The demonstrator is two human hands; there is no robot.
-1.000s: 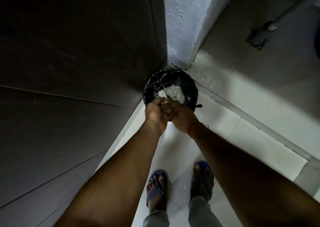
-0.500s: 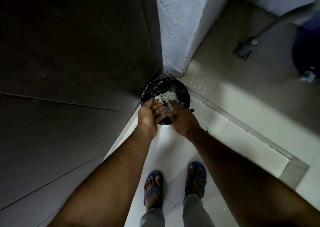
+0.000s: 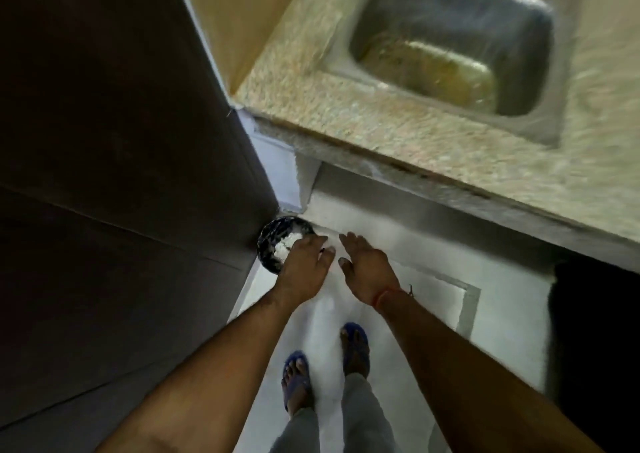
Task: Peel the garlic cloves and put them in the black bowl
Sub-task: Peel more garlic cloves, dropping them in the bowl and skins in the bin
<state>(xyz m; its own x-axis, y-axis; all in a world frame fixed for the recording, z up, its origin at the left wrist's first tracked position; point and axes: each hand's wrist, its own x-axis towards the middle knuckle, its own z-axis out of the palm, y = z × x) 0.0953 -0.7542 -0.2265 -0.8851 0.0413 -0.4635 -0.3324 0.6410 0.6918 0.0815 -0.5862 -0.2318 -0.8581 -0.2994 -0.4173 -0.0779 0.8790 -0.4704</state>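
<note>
The person stands over a black bin (image 3: 273, 245) on the floor, tucked into the corner where a dark cabinet (image 3: 121, 175) meets the base of the counter (image 3: 346, 113). White scraps (image 3: 285, 245), most likely garlic skins, lie inside it. The left hand (image 3: 304, 262) hangs above the bin's near right rim, fingers loosely straight and holding nothing that can be seen; the right hand (image 3: 363, 262) is just beside it, further right, fingers spread and empty. So the bin lies down and to the left of both hands, with the left hand nearer. No garlic cloves and no black bowl are in view, so they must be elsewhere. Counted: one bin, one sink (image 3: 450, 47), two hands, two blue sandals (image 3: 296, 376).
</note>
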